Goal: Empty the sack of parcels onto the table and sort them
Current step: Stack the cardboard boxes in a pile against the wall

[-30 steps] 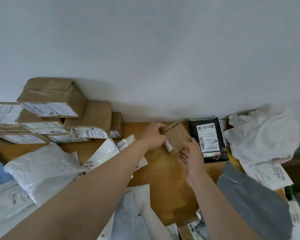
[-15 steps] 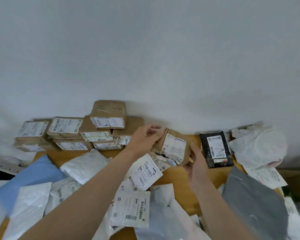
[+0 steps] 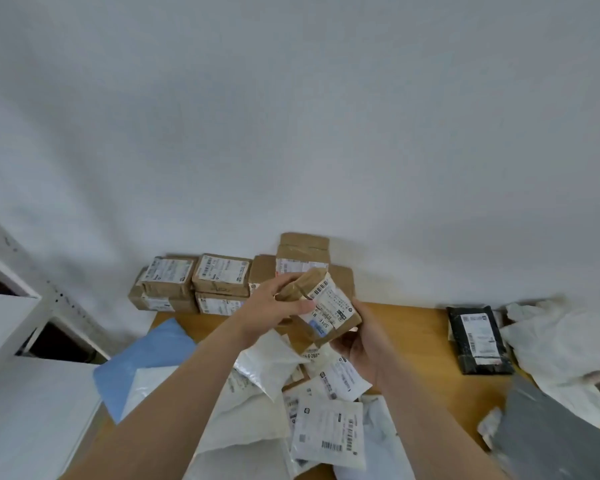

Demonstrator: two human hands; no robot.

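left hand (image 3: 278, 306) and right hand (image 3: 361, 344) both gripping brown box (image 3: 321, 308), box stack (image 3: 219, 282) just beyond left hand, mailers (image 3: 326, 427) below on table (image 3: 413, 348)

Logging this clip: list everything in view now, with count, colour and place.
Held brown parcel: one, brown with white label, in both hands above the table.
Cardboard boxes: at least six, brown, stacked against the wall, far left.
Black parcel: one, black with white label, flat on table's right.
Blue mailer: one, blue, table's left edge.
White mailers: several, white, heaped front middle.
Grey mailer: one, grey, front right.
Crumpled bag: one, white, far right.
Table: one, wood-coloured, under the parcels.
Shelving: one, white, left of table.
Left hand: one, grips the parcel's left end.
Right hand: one, holds it from beneath.
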